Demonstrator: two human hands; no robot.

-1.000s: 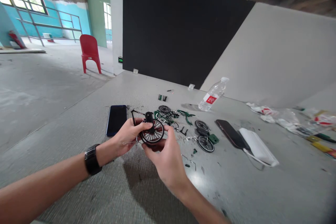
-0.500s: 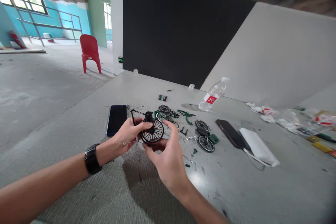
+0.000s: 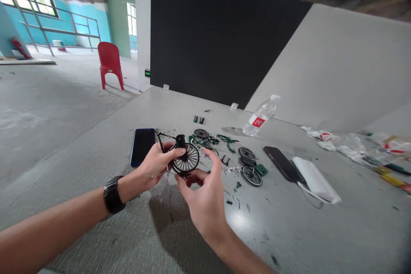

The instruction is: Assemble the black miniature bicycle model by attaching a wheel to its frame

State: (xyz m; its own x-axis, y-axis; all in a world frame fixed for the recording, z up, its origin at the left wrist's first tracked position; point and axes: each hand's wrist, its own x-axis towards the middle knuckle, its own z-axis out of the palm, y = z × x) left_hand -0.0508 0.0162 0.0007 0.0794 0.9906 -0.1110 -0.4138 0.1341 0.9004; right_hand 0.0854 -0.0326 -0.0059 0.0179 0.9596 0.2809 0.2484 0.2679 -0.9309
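My left hand [image 3: 154,163] is closed on a small black model bicycle [image 3: 190,160], its thumb pressed over a black part beside the spoked wheel. Thin frame bars stick out past the fingers on the upper left. At the wheel's lower edge, the thumb and bent fingers of my right hand [image 3: 207,203] pinch the model, while the index finger is lifted away. The exact grip point is partly hidden. Just beyond lie green model bicycle frame parts [image 3: 228,140], a loose wheel [image 3: 201,133] and, to the right, two more spoked wheels [image 3: 251,176] with a green piece [image 3: 261,170].
A dark tablet-like phone [image 3: 143,147] lies left of my hands. On the right are another phone [image 3: 281,162] and a white power bank [image 3: 310,175] with a cable. A water bottle [image 3: 261,115] stands behind the parts. Crumpled packaging [image 3: 356,152] lies far right; a dark panel [image 3: 221,34] closes off the back.
The model bicycle has tilted slightly and shifted a little left in my hands. My right index finger has moved slightly away from the wheel. Things on the table stay put.
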